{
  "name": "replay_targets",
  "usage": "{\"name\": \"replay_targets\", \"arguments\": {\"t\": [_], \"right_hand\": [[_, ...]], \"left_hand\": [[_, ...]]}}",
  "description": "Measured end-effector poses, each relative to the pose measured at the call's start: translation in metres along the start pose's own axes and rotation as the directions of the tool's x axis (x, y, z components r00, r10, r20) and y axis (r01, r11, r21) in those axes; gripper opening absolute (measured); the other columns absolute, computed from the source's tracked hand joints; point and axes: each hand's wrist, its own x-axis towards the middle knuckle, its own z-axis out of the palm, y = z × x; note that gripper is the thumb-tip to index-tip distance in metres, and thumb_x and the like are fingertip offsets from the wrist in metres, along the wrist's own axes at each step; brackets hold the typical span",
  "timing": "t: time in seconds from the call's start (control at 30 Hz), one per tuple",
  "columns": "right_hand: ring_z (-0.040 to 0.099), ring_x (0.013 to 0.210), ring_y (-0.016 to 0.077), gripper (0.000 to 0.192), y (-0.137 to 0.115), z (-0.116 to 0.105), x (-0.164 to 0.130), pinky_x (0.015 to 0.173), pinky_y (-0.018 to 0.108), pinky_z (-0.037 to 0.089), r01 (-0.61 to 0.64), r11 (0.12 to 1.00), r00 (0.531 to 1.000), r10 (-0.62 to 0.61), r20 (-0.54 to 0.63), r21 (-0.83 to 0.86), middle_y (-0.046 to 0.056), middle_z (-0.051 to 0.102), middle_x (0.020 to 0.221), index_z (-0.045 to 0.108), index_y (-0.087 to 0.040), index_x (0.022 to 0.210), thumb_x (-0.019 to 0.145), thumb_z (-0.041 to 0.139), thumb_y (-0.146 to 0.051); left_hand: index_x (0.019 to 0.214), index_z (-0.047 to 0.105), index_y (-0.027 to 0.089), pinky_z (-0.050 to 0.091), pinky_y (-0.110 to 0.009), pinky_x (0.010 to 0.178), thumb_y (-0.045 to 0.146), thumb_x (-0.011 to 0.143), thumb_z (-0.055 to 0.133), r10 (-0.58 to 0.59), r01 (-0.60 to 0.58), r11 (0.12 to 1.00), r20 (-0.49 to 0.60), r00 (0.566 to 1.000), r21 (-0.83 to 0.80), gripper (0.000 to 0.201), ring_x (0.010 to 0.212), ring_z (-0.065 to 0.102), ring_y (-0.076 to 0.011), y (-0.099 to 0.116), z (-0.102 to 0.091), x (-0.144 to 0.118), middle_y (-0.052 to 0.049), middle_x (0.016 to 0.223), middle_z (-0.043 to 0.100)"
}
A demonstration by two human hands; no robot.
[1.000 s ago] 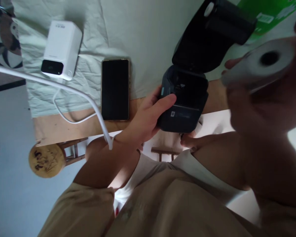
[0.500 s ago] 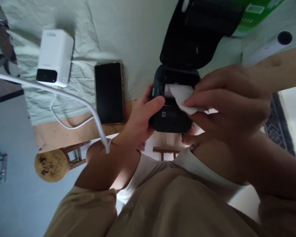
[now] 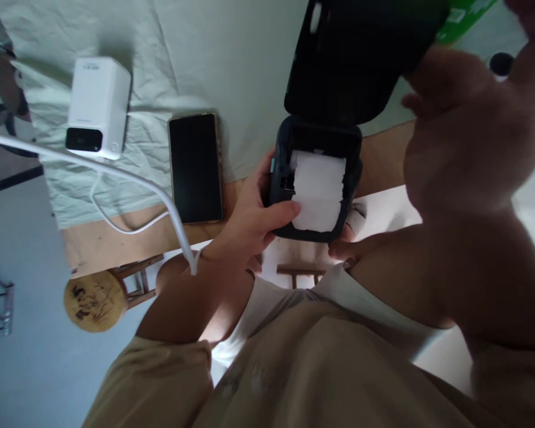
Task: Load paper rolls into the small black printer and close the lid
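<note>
Stage: the paper roll (image 3: 318, 189) already sits in the bay of the small dark printer (image 3: 314, 178), with a strip drawn out over the front edge; the lid (image 3: 352, 59) stands open, so closing it appears to be what is left.
Printer: dark, rounded, palm-sized, held just in front of the table edge (image 3: 116, 238), above the person's lap.
Paper: white, its loose end ragged, lying flat across the printer's front.
Left hand (image 3: 249, 226): wrapped around the printer's left side, thumb pressing on the corner of the paper strip.
Right hand (image 3: 455, 137): raised near the lid, blurred, fingers loosely spread, holding nothing that I can see.
Nearby: a black phone (image 3: 195, 167) and a white power bank (image 3: 97, 107) with its white cable (image 3: 129, 178) on a pale green cloth (image 3: 232, 71); a green box (image 3: 461, 15) behind the lid.
</note>
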Motion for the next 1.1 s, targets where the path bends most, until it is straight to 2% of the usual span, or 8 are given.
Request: {"name": "replay_targets", "arguments": {"t": [0.07,0.17,0.3,0.37,0.5,0.63,0.93,1.1], "right_hand": [[0.071,0.093,0.0057,0.024,0.005,0.003,0.004,0.086,0.026,0.052,0.033,0.987,0.999,-0.027,-0.039,0.159,-0.014,0.065,0.110,0.074,-0.046,0.106,0.094,0.054,-0.040],[0.071,0.092,0.0050,0.025,0.014,0.006,0.001,0.074,0.017,0.051,-0.038,0.980,0.999,0.040,-0.007,0.197,-0.008,0.070,0.102,0.073,-0.035,0.109,0.090,0.058,-0.028],[0.067,0.093,0.0083,0.048,0.018,0.009,-0.012,0.073,0.020,0.056,-0.222,0.972,0.930,0.187,0.315,0.081,0.000,0.066,0.124,0.058,-0.029,0.131,0.090,0.064,-0.052],[0.065,0.089,0.0108,0.060,0.016,0.011,-0.017,0.069,0.023,0.057,-0.188,0.982,0.885,0.176,0.431,-0.015,0.001,0.065,0.118,0.048,-0.030,0.138,0.088,0.064,-0.059],[0.064,0.088,0.0140,0.076,0.016,0.016,-0.021,0.065,0.025,0.057,-0.076,0.986,0.915,0.128,0.384,-0.148,0.001,0.064,0.110,0.046,-0.031,0.138,0.075,0.077,-0.060],[0.063,0.083,0.0128,0.074,0.020,0.019,-0.023,0.065,0.025,0.056,-0.020,0.972,0.920,0.110,0.375,-0.236,0.002,0.064,0.114,0.044,-0.033,0.142,0.078,0.073,-0.058],[0.060,0.120,0.0252,0.059,0.014,0.006,-0.020,0.100,0.044,0.057,0.073,0.962,0.930,0.030,0.367,-0.264,0.007,0.058,0.133,0.050,-0.034,0.141,0.087,0.060,-0.053],[0.053,0.131,0.0290,0.078,0.012,0.000,-0.019,0.100,0.045,0.056,0.232,0.939,0.890,-0.099,0.445,-0.255,0.008,0.052,0.139,0.047,-0.039,0.146,0.074,0.076,-0.048]], "left_hand": [[0.096,0.069,0.021,0.059,-0.028,0.087,0.021,0.057,0.087,0.013,-0.013,1.000,0.011,1.000,-0.004,0.043,0.106,0.071,-0.0239,-0.002,-0.001,0.000,-0.001,0.092,0.071],[0.097,0.069,0.022,0.060,-0.027,0.081,0.022,0.059,0.087,0.022,-0.022,0.999,0.027,0.999,-0.029,0.042,0.099,0.073,-0.0226,-0.004,0.000,-0.002,-0.001,0.092,0.072],[0.103,0.070,0.023,0.059,-0.023,0.074,0.020,0.065,0.085,0.037,-0.030,0.994,0.065,0.997,-0.101,0.041,0.091,0.074,-0.0180,-0.004,0.003,-0.003,0.001,0.092,0.074],[0.105,0.070,0.024,0.059,-0.023,0.073,0.026,0.069,0.085,0.037,-0.025,0.992,0.088,0.995,-0.128,0.039,0.088,0.074,-0.0164,-0.003,0.004,-0.002,0.001,0.091,0.074],[0.099,0.071,0.024,0.059,-0.028,0.067,0.044,0.074,0.082,-0.019,0.038,0.987,0.119,0.993,-0.155,0.034,0.089,0.075,-0.0225,-0.002,0.004,0.002,0.000,0.083,0.074],[0.090,0.073,0.020,0.060,-0.032,0.083,0.043,0.087,0.067,-0.008,0.018,0.978,0.052,0.999,-0.207,0.024,0.105,0.073,-0.0257,0.000,0.007,0.004,-0.001,0.077,0.073],[0.087,0.073,0.018,0.060,-0.022,0.075,0.035,0.096,0.061,-0.098,0.074,0.951,-0.065,0.993,-0.300,0.023,0.070,0.071,-0.0111,-0.001,0.014,0.007,0.003,0.080,0.077],[0.084,0.071,0.019,0.060,-0.021,0.071,0.043,0.100,0.055,-0.162,0.119,0.949,-0.129,0.978,-0.293,0.033,0.071,0.071,-0.0102,-0.002,0.010,0.009,0.003,0.078,0.076]]}}
